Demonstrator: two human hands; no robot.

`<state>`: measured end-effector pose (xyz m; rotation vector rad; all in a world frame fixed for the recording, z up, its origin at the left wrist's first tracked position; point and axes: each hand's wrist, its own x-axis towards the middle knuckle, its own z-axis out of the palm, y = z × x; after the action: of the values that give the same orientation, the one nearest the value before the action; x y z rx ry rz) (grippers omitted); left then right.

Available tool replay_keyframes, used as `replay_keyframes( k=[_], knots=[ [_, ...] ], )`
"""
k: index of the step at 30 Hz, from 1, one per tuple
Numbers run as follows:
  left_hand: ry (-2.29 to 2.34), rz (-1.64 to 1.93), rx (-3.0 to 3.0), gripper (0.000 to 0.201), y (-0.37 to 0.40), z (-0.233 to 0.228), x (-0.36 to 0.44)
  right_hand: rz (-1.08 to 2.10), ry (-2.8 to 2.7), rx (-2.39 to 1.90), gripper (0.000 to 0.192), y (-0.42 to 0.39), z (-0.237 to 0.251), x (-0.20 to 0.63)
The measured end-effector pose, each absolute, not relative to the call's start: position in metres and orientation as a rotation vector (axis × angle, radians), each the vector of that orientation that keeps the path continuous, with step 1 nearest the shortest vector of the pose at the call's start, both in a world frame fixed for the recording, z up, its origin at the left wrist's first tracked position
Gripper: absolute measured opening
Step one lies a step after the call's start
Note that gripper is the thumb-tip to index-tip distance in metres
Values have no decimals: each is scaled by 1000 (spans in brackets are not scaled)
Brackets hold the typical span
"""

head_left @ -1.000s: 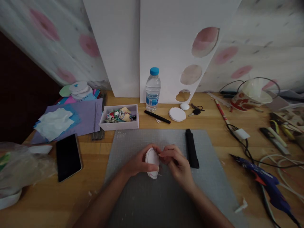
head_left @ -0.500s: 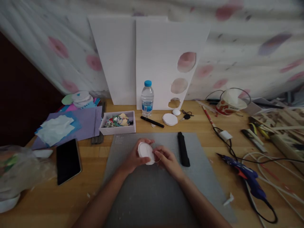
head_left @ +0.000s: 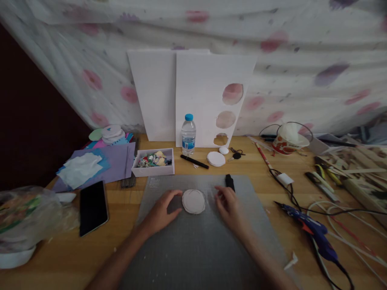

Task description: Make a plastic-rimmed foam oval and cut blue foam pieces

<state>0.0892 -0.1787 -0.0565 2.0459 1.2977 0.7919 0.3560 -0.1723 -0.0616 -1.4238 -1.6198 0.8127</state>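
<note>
A white round foam disc (head_left: 194, 201) lies flat on the grey cutting mat (head_left: 199, 249). My left hand (head_left: 161, 209) rests on the mat just left of the disc, fingers spread, fingertips near its rim. My right hand (head_left: 229, 205) is to the right of the disc with fingers apart, over the near end of a black utility knife (head_left: 229, 181), which it partly hides. Neither hand holds anything.
Behind the mat stand a water bottle (head_left: 188, 135), a scrap box (head_left: 154, 162), a black pen (head_left: 194, 161), stacked white discs (head_left: 215, 158) and foam boards (head_left: 211, 96). A phone (head_left: 93, 207) lies left. A blue glue gun (head_left: 311, 232) and cables lie right.
Both hands held the disc upright above the mat; now it lies flat and both hands have let go. My right hand moved right toward the knife. The camera tilted up.
</note>
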Motion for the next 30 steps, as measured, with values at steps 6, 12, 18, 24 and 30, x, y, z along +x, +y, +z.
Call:
replay_keyframes(
  k=[6, 12, 18, 24, 30],
  knots=[
    [1637, 930, 2261, 16, -166, -46, 51, 17, -1864, -1597, 30, -178, -96, 387],
    [1962, 905, 2404, 28, -125, -38, 16, -60, -1882, -1631, 33, -168, -106, 411],
    [2046, 758, 2532, 40, -109, -41, 15, -160, -1952, -1672, 29, -178, -104, 415],
    [2019, 592, 2617, 23, -103, -38, 8, -131, -2011, -1475, 24, -189, -107, 404],
    [1887, 509, 2769, 24, -113, -36, 4, -62, -2020, -1387, 19, -189, -99, 400]
  ],
)
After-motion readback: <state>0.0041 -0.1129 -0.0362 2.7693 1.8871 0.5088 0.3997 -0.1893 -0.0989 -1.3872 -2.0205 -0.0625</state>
